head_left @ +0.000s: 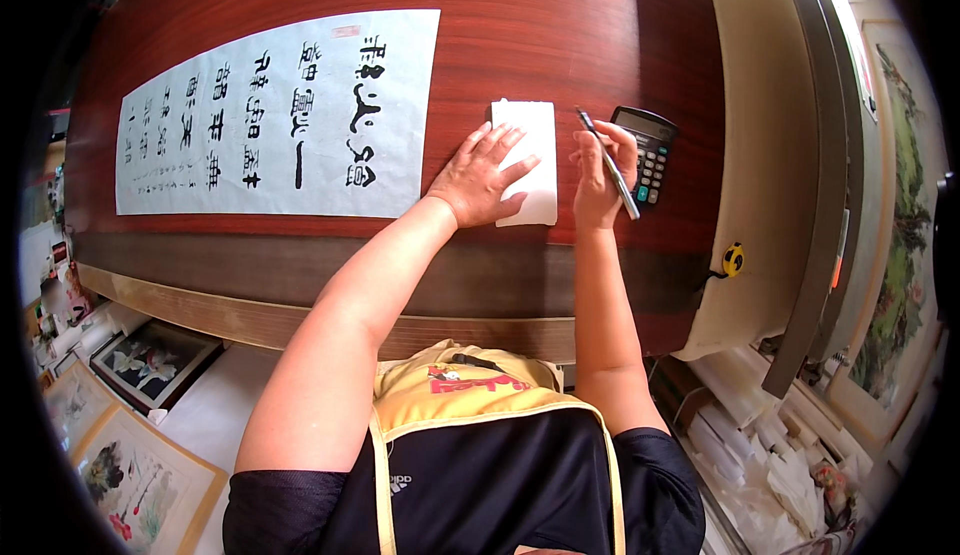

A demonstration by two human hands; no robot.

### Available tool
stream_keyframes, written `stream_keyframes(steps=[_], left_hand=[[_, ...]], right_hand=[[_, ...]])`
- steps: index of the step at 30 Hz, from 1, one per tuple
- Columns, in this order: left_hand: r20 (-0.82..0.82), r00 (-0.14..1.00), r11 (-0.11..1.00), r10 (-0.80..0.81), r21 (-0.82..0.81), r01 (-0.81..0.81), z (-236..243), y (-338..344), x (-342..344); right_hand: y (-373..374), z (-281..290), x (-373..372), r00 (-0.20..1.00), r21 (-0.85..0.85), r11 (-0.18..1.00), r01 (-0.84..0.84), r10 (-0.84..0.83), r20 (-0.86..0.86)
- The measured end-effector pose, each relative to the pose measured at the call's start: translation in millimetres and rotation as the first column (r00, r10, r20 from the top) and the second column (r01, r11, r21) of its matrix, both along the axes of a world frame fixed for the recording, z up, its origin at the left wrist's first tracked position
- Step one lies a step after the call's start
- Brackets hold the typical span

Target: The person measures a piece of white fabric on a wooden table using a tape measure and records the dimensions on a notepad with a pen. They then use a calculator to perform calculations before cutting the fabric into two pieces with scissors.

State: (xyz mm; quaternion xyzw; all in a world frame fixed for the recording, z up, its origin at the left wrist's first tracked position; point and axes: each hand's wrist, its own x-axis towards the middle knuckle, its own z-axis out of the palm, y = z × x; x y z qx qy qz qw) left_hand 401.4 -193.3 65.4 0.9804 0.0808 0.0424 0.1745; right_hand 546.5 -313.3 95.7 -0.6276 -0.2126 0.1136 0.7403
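Observation:
My left hand (pixel 481 177) lies spread, fingers apart, over the left part of a small white paper (pixel 534 195) on the dark red wooden table (pixel 500 25). Just right of the paper, my right hand (pixel 603 175) grips a silver-and-black pen (pixel 621 181), held at a slant with one end toward the upper left. A black calculator (pixel 650 163) with a teal key lies beside and partly behind that hand. Left of my left hand, a long white sheet (pixel 405 65) with black brush characters and a small red seal mark lies flat.
A yellow tape measure (pixel 732 260) sits on a pale felt surface (pixel 745 115) at the right, beside dark strips (pixel 810 155). A hanging landscape scroll (pixel 890 215) stands farther right. Framed paintings (pixel 155 363) are at lower left; rolled papers (pixel 745 455) are at lower right.

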Motion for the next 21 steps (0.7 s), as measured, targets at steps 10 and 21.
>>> stream_keyframes(steps=[10, 21], left_hand=[[0.107, 0.994, 1.0, -0.013, -0.001, 0.013, -4.2, 0.4, 0.6], [0.134, 0.991, 1.0, -0.015, -0.012, 0.016, -1.3, 0.5, 2.3]], right_hand=[[-93.0, -2.0, 45.5, 0.857, -0.289, 0.87, 0.4, -0.244, 0.453], [-94.4, -6.1, 59.8, 0.757, -0.624, 0.599, 0.502, 0.044, 0.652]])
